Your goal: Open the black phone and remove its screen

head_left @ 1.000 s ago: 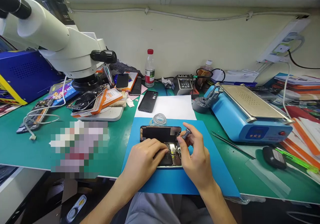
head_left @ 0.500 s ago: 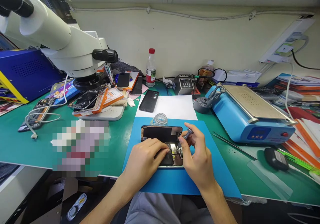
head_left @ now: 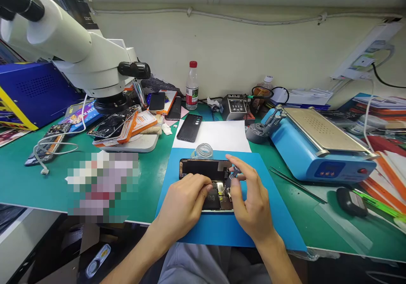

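An opened phone (head_left: 211, 201) lies on the blue mat, its inner parts showing. The phone's screen (head_left: 203, 169) stands raised along the far edge, close in front of a glass jar (head_left: 204, 150). My left hand (head_left: 187, 197) is over the phone's left part, thumb and forefinger pinched together; anything between them is too small to make out. In my right hand (head_left: 253, 203) is a small grey screwdriver (head_left: 235, 173), held by the fingers above the phone's right end. Its tip is hard to see among the parts.
Tweezers (head_left: 298, 185) lie right of the blue mat (head_left: 275, 229). Beyond are a blue heating plate machine (head_left: 323, 148) and a grey screwdriver stand (head_left: 256, 133). A phone back (head_left: 189, 128) rests on white paper (head_left: 222, 136). The microscope (head_left: 79, 59) overhangs the left side.
My right hand has tilted the screwdriver and brought it lower and slightly left, its fingers shifting on the handle. My left fingertips have lifted slightly away from the phone's inside.
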